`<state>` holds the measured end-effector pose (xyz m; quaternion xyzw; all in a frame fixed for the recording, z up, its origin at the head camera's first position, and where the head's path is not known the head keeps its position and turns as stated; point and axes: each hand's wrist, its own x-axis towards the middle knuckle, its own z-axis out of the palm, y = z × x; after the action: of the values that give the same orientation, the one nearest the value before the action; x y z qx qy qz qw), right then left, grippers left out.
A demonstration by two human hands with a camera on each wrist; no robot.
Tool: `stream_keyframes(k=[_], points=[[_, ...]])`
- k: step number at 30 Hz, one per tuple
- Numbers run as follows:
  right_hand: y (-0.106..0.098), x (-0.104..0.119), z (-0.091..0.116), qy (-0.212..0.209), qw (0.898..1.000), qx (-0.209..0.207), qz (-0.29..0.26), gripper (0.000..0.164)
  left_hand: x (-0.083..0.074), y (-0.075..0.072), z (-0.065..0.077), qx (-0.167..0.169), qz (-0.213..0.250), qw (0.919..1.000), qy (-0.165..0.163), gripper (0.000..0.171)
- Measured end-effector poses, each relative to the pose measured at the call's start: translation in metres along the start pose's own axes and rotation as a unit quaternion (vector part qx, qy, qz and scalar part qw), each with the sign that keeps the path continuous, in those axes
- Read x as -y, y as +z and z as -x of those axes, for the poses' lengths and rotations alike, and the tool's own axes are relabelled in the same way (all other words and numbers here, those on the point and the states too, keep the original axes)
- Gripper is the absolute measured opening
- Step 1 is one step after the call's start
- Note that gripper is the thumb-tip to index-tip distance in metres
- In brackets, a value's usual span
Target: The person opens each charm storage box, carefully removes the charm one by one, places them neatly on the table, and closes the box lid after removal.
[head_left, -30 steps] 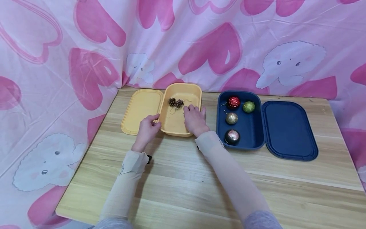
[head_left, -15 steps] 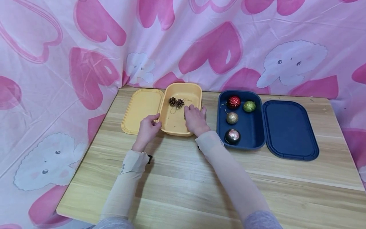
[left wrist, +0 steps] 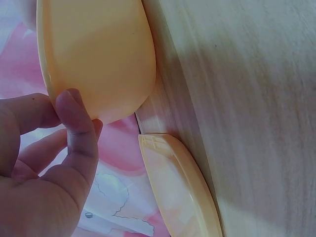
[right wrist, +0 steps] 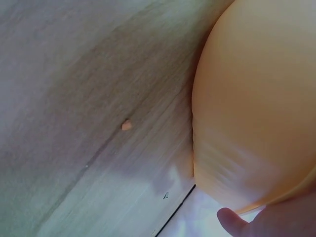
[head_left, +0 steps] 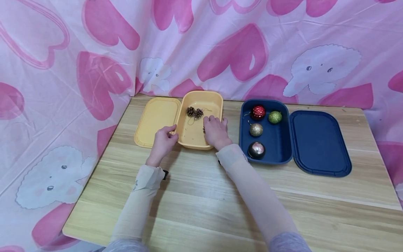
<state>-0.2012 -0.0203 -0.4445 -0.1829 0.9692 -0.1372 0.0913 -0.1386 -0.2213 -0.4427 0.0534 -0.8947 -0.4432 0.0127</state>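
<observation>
Perhaps a home corner; pink heart-print cloth (head_left: 185, 52); wood-grain table (head_left: 195, 203).

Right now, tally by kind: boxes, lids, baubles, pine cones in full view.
Boxes: 2
Lids: 2
Baubles: 4
Pine cones in full view: 2
Total: 10
Not counted: a brown bit at the right hand, too hidden to identify.

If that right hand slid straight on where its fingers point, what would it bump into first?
The right hand would probably meet the nearer pine cone ahead of it in the yellow box, though depth is hard to judge.
</observation>
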Motion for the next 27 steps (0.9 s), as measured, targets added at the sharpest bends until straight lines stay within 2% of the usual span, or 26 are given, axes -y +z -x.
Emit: stream_keyframes(k=[10, 16, 20, 23, 27], points=[[0.000, -0.004, 0.002, -0.008, 0.998, -0.041, -0.044, 0.030, -0.003, 0.000, 0.000, 0.005, 0.002, 1.0000, 0.000, 0.042], [-0.008, -0.009, 0.006, -0.020, 0.992, -0.086, -0.089, 0.028, -0.003, 0.001, 0.001, 0.005, 0.003, 1.0000, 0.001, 0.042], [-0.019, -0.015, 0.008, -0.015, 0.982, -0.114, -0.151, 0.029, -0.004, 0.000, 0.001, 0.007, 0.001, 1.0000, -0.002, 0.042], [-0.031, -0.020, 0.011, -0.005, 0.969, -0.127, -0.211, 0.032, -0.005, 0.000, 0.002, 0.008, 0.000, 1.0000, -0.003, 0.043], [-0.046, -0.024, 0.016, -0.001, 0.956, -0.147, -0.255, 0.036, -0.005, 0.000, 0.001, 0.009, 0.000, 1.0000, -0.002, 0.043]])
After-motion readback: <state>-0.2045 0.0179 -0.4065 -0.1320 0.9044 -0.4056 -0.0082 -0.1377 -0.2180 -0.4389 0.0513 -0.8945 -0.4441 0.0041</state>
